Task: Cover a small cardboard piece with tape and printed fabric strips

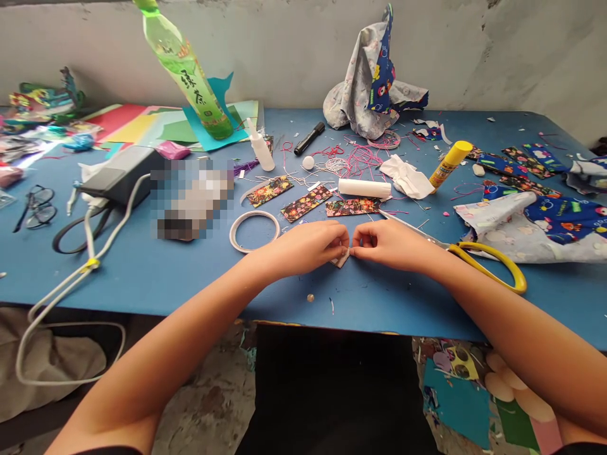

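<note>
Both hands meet low over the front middle of the blue table. My left hand pinches a small pale flat piece, perhaps paper or cloth; the fingers hide most of it. My right hand has its thumb and forefinger closed at the right edge of the same piece. Just beyond the hands lie flower-printed dark strips and a white roll. A roll of tape rests to the left of my left hand. Yellow-handled scissors lie partly behind my right forearm.
Behind are tangled pink cords, a black marker, a small white squeeze bottle and a glue stick. A green tea bottle stands at the back left. White cables hang over the left front edge. Printed cloth lies right.
</note>
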Demonstrator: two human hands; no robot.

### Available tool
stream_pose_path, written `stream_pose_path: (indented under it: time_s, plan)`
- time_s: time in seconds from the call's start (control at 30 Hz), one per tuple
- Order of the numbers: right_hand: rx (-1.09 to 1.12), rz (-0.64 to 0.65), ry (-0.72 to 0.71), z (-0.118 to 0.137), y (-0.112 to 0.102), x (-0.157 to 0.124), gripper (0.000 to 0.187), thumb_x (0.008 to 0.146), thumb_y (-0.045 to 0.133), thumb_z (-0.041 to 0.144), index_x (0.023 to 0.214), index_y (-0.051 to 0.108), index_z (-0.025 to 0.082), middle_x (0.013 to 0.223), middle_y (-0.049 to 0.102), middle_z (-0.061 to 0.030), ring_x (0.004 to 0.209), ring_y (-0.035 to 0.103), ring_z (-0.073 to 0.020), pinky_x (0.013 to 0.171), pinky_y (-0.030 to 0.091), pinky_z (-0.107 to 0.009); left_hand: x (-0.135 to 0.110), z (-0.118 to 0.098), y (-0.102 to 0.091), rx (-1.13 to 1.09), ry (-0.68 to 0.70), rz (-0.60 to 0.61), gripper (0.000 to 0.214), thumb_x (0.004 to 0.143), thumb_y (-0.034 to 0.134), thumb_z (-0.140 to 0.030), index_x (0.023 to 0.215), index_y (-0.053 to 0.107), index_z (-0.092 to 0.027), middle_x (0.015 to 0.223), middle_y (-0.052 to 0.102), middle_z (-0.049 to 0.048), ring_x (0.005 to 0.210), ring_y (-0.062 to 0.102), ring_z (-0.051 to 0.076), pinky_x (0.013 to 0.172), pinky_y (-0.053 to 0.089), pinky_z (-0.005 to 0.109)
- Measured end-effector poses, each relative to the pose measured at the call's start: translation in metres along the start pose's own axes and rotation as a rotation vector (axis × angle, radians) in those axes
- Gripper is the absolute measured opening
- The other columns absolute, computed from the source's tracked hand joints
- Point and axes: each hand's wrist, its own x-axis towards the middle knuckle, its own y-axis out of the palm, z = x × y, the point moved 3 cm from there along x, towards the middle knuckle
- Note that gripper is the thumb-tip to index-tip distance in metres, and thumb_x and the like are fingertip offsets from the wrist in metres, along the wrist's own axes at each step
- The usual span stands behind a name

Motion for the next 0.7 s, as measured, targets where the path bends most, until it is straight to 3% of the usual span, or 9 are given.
stream_pose_path:
  time_s: [0.17, 0.4, 0.57, 0.7]
  plan:
    - [0.003, 0.002, -0.003, -0.0004, -0.0002, -0.0003, 0.009, 0.078, 0.059, 0.025, 0.075, 0.063, 0.017, 0.059, 0.057, 0.0038, 0.054, 0.049, -0.0103, 0.055, 0.032, -0.022, 0.0005, -0.0024, -0.0006, 0.148, 0.022, 0.028, 0.02, 0.092, 0.04, -0.021, 0.094, 0.06, -0.022, 0.096, 0.062, 0.001, 0.086, 0.06, 0.017, 0.067, 0.039, 0.025]
    - [-0.008, -0.011, -0.01, -0.0008, 0.0012, -0.0001, 0.011, 0.077, 0.059, 0.026, 0.07, 0.059, 0.018, 0.059, 0.055, 0.0043, 0.054, 0.047, -0.0104, 0.055, 0.031, -0.023, 0.0012, -0.0076, 0.0019, 0.347, 0.026, 0.044, 0.022, 0.09, 0.041, -0.017, 0.099, 0.06, -0.022, 0.096, 0.059, 0.0029, 0.083, 0.061, 0.02, 0.058, 0.035, 0.027]
    - [-0.005, -0.015, -0.011, -0.0014, 0.0011, 0.0, 0.01, 0.077, 0.06, 0.025, 0.071, 0.06, 0.018, 0.059, 0.056, 0.0041, 0.054, 0.048, -0.0107, 0.055, 0.031, -0.023, -0.0002, -0.0037, 0.0047, 0.39, 0.073, 0.021, 0.022, 0.087, 0.042, -0.013, 0.099, 0.059, -0.022, 0.095, 0.058, 0.003, 0.08, 0.06, 0.019, 0.057, 0.033, 0.028]
    - [-0.003, -0.02, -0.012, -0.0014, 0.0011, 0.0, 0.009, 0.078, 0.06, 0.026, 0.075, 0.062, 0.018, 0.059, 0.056, 0.004, 0.054, 0.048, -0.0106, 0.055, 0.031, -0.023, -0.0026, 0.0005, 0.0036, 0.29, 0.08, 0.016, 0.017, 0.086, 0.042, -0.011, 0.092, 0.056, -0.02, 0.093, 0.058, 0.0022, 0.08, 0.059, 0.017, 0.062, 0.037, 0.026]
